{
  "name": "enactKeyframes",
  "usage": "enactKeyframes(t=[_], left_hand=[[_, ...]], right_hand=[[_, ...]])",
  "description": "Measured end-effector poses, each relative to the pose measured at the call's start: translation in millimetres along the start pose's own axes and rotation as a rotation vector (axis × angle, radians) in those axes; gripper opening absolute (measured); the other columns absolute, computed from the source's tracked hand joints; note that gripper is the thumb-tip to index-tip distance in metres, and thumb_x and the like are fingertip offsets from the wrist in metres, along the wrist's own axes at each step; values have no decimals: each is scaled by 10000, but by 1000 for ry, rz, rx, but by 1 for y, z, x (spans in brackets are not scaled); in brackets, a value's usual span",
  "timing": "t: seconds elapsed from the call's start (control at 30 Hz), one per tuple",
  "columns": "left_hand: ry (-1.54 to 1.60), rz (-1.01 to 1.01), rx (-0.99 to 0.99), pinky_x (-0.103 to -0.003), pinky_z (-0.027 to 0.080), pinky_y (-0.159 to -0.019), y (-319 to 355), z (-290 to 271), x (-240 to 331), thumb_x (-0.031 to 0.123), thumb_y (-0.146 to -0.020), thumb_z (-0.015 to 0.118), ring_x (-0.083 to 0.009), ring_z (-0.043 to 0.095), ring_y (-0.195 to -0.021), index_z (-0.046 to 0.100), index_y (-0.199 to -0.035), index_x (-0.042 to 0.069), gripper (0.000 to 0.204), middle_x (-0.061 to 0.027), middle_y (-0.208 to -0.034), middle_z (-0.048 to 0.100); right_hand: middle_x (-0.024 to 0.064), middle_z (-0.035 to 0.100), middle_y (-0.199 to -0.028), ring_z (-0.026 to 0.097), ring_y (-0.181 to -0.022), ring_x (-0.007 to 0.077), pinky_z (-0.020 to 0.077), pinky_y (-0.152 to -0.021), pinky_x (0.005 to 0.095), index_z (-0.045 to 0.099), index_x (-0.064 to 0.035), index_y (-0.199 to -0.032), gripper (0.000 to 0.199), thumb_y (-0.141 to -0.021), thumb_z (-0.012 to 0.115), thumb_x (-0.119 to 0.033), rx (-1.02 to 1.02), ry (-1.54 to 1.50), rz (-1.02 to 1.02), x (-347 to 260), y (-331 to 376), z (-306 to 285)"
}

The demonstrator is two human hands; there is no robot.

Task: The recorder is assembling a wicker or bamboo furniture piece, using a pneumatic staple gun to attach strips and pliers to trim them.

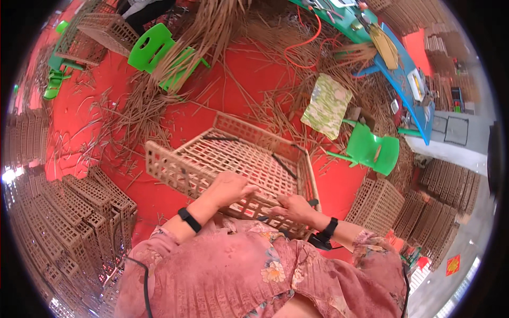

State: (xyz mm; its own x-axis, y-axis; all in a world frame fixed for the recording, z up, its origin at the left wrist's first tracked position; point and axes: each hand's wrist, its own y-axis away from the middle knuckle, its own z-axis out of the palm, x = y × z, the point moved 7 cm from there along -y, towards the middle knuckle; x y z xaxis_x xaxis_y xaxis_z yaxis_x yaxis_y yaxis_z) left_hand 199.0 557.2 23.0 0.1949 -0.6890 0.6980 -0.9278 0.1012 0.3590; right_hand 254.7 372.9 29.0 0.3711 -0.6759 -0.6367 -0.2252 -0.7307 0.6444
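Note:
A shallow brown woven basket with an open lattice bottom and low walls lies in front of my body, turned at an angle. Dark strips run along parts of its inner edges. My left hand rests over the near wall, its fingers bent and closed at the rim. A short way to the right, my right hand grips the same wall, thumb and fingers at the rim. Whether either hand also pinches a thin strip, I cannot make out. Each wrist wears a black band.
Stacks of woven panels stand at left, more baskets at right. Loose brown strips litter the red floor. Around me are green chairs, a patterned cloth, a blue table and an orange hose. A person sits at far left.

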Motion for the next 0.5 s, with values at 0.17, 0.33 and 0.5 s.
enactKeyframes(t=[0.17, 0.33, 0.5], left_hand=[[-139, -127, 247, -443, 478, -607, 24, -71, -12, 471, -926, 512, -329, 621, -641, 651, -620, 68, 525, -137, -639, 625], [-258, -263, 430, -450, 461, -594, -7, -124, -22, 444, -910, 555, -337, 606, -630, 643, -632, 59, 483, -144, -617, 604], [-342, -449, 397, -468, 453, -590, -53, -152, -17, 499, -891, 556, -352, 618, -655, 681, -681, 77, 489, -160, -641, 614]], right_hand=[[226, 597, -676, 616, -693, 413, 468, -602, 483, 548, -33, -793, 540, -869, 574, -567, -27, 205, -254, -55, -52, -46], [193, 617, -718, 620, -718, 398, 475, -624, 481, 553, -49, -802, 451, -864, 621, -490, 49, 215, -481, -53, -117, -97], [160, 591, -1033, 550, -1003, 354, 436, -837, 433, 589, -68, -1069, 388, -847, 651, -380, 328, 251, -726, -45, -130, -173]])
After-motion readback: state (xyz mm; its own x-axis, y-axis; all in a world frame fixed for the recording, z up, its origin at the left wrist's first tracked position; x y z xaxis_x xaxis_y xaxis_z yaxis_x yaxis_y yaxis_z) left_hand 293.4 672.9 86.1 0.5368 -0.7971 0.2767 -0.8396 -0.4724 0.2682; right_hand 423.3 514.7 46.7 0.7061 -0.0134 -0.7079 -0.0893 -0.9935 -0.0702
